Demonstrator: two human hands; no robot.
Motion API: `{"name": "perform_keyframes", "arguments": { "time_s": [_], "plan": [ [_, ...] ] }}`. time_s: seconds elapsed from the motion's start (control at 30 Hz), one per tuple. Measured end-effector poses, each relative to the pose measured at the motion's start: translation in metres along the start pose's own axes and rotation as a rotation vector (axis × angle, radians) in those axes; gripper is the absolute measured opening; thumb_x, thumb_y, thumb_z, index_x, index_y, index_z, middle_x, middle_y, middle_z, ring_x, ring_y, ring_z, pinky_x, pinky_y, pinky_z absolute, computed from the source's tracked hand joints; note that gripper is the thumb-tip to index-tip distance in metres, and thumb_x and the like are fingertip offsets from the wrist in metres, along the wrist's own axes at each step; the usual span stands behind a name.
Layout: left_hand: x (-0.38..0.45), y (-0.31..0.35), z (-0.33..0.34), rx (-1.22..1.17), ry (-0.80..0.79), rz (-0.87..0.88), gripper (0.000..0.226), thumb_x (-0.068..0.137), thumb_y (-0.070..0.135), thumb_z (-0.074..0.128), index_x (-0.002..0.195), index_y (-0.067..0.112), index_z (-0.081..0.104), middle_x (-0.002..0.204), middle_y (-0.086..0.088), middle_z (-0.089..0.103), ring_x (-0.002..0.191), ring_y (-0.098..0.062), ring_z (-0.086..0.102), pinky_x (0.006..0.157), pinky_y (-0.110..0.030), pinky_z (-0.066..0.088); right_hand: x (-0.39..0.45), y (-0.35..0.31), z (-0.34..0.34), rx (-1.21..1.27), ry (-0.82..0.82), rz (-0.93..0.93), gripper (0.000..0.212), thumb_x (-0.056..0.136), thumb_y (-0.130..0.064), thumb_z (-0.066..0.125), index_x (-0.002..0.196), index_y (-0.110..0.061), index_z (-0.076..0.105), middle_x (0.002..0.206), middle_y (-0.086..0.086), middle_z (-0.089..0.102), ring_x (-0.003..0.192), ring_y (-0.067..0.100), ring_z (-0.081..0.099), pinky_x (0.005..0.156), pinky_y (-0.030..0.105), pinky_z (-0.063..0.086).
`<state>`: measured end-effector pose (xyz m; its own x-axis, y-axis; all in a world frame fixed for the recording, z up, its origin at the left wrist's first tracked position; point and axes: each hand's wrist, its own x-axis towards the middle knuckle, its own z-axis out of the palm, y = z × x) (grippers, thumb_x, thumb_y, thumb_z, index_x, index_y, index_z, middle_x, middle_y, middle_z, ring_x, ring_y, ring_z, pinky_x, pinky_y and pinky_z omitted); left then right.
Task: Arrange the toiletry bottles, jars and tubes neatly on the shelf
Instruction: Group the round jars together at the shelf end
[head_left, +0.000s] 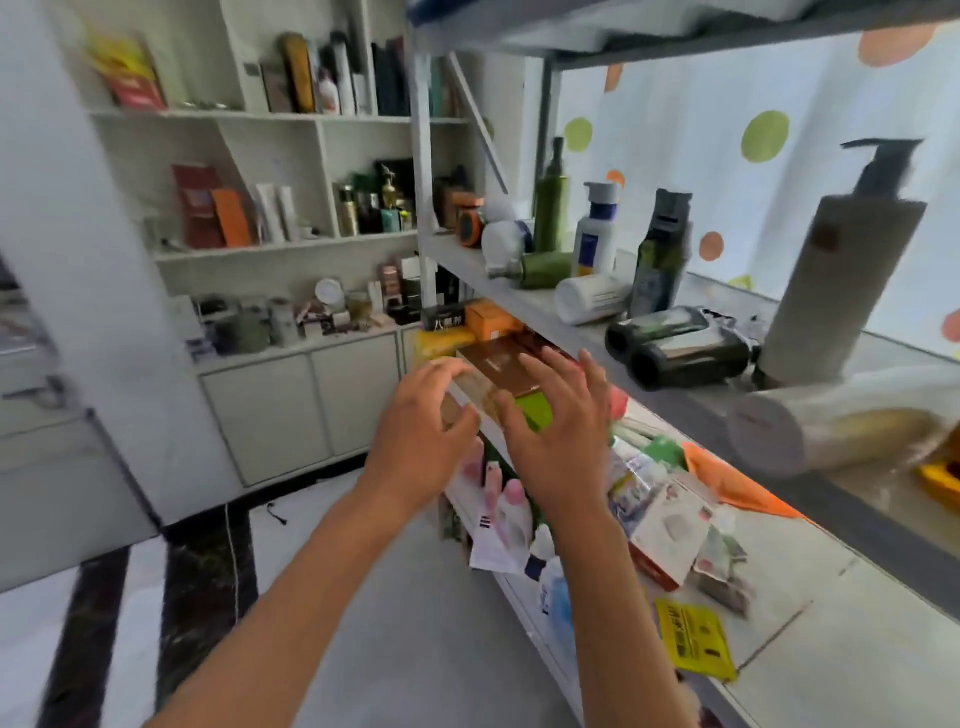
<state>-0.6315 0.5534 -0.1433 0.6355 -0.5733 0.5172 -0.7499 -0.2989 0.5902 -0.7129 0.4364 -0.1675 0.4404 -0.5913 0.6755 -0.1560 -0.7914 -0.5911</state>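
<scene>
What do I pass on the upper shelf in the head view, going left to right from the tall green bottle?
Tall green bottle → white bottle with blue cap → dark green pouch → two dark bottles lying down → large grey pump bottle.

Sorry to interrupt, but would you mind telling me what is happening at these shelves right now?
A person is sorting toiletries on a metal shelf. Both hands are empty: the left hand and right hand reach with fingers spread toward a brown box on the lower level. Above, a tall grey pump bottle stands upright, while two dark bottles, a white bottle and a green bottle lie on their sides, not yet tidied.
</scene>
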Motion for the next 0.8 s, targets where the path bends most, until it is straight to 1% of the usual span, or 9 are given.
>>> {"name": "perform_keyframes", "arguments": {
  "time_s": [0.1, 0.13, 0.23, 0.3, 0.37, 0.43, 0.57, 0.63, 0.8],
  "plan": [
    [0.044, -0.033, -0.008, 0.074, 0.012, -0.017, 0.036, 0.089, 0.019, 0.059, 0.126, 0.02, 0.056, 0.128, 0.004, 0.053, 0.122, -0.011, 0.043, 0.105, -0.027, 0.035, 0.038, -0.003, 0.042, 0.018, -0.07, 0.004, 0.043, 0.086, -0.039, 0.065, 0.127, -0.026, 0.063, 0.143, -0.003, 0.05, 0.144, 0.02, 0.021, 0.119, 0.045, 0.017],
    [0.055, -0.044, -0.011, 0.085, 0.011, -0.028, 0.037, 0.089, 0.02, 0.059, 0.126, 0.02, 0.056, 0.13, 0.003, 0.053, 0.124, -0.012, 0.042, 0.106, -0.028, 0.034, 0.047, -0.003, 0.054, 0.014, -0.093, 0.003, 0.042, 0.087, -0.039, 0.065, 0.127, -0.027, 0.062, 0.144, -0.003, 0.049, 0.144, 0.019, 0.02, 0.119, 0.045, 0.017],
    [0.096, -0.083, -0.018, 0.094, 0.008, -0.027, 0.036, 0.089, 0.02, 0.06, 0.126, 0.021, 0.056, 0.131, 0.003, 0.053, 0.124, -0.013, 0.043, 0.101, -0.022, 0.029, 0.08, -0.004, 0.097, -0.027, -0.138, -0.025, 0.042, 0.088, -0.044, 0.062, 0.128, -0.032, 0.06, 0.146, -0.005, 0.047, 0.144, 0.018, 0.018, 0.118, 0.048, 0.018],
    [0.123, -0.108, -0.02, 0.1, 0.009, -0.021, 0.036, 0.089, 0.02, 0.06, 0.125, 0.021, 0.056, 0.13, 0.004, 0.053, 0.123, -0.012, 0.043, 0.098, -0.02, 0.029, 0.099, -0.005, 0.123, -0.053, -0.148, -0.037, 0.044, 0.088, -0.042, 0.064, 0.13, -0.033, 0.058, 0.146, -0.005, 0.046, 0.144, 0.016, 0.017, 0.12, 0.046, 0.016],
    [0.151, -0.137, -0.024, 0.087, 0.024, -0.008, 0.037, 0.089, 0.021, 0.06, 0.126, 0.022, 0.055, 0.132, 0.005, 0.052, 0.125, -0.011, 0.043, 0.101, -0.02, 0.029, 0.12, -0.007, 0.152, -0.076, -0.154, -0.044, 0.044, 0.088, -0.04, 0.064, 0.131, -0.033, 0.058, 0.146, -0.006, 0.046, 0.143, 0.014, 0.017, 0.12, 0.043, 0.014],
    [0.18, -0.167, -0.027, 0.063, 0.025, 0.023, 0.037, 0.09, 0.021, 0.059, 0.127, 0.022, 0.055, 0.133, 0.006, 0.051, 0.127, -0.011, 0.042, 0.104, -0.022, 0.03, 0.141, -0.009, 0.185, -0.113, -0.159, -0.044, 0.045, 0.088, -0.042, 0.063, 0.132, -0.032, 0.057, 0.145, -0.007, 0.046, 0.143, 0.012, 0.017, 0.12, 0.043, 0.015],
    [0.237, -0.221, -0.037, -0.01, 0.007, 0.101, 0.036, 0.092, 0.022, 0.057, 0.128, 0.021, 0.055, 0.131, 0.007, 0.051, 0.123, -0.008, 0.043, 0.103, -0.023, 0.033, 0.179, -0.014, 0.247, -0.17, -0.116, -0.038, 0.044, 0.088, -0.039, 0.064, 0.13, -0.029, 0.058, 0.142, -0.005, 0.049, 0.142, 0.017, 0.02, 0.119, 0.043, 0.018],
    [0.266, -0.245, -0.04, -0.06, -0.008, 0.117, 0.035, 0.092, 0.023, 0.056, 0.127, 0.022, 0.054, 0.129, 0.008, 0.052, 0.117, -0.005, 0.044, 0.099, -0.021, 0.035, 0.198, -0.017, 0.271, -0.196, -0.085, 0.015, 0.043, 0.088, -0.039, 0.064, 0.129, -0.03, 0.059, 0.142, -0.006, 0.048, 0.142, 0.015, 0.019, 0.118, 0.042, 0.017],
    [0.341, -0.297, -0.036, -0.153, -0.101, 0.146, 0.037, 0.093, 0.026, 0.056, 0.13, 0.026, 0.052, 0.134, 0.01, 0.047, 0.118, -0.001, 0.041, 0.094, -0.016, 0.028, 0.248, -0.02, 0.323, -0.284, -0.007, 0.137, 0.045, 0.088, -0.042, 0.061, 0.132, -0.034, 0.055, 0.148, -0.008, 0.043, 0.144, 0.013, 0.016, 0.119, 0.041, 0.014]
  ]
}}
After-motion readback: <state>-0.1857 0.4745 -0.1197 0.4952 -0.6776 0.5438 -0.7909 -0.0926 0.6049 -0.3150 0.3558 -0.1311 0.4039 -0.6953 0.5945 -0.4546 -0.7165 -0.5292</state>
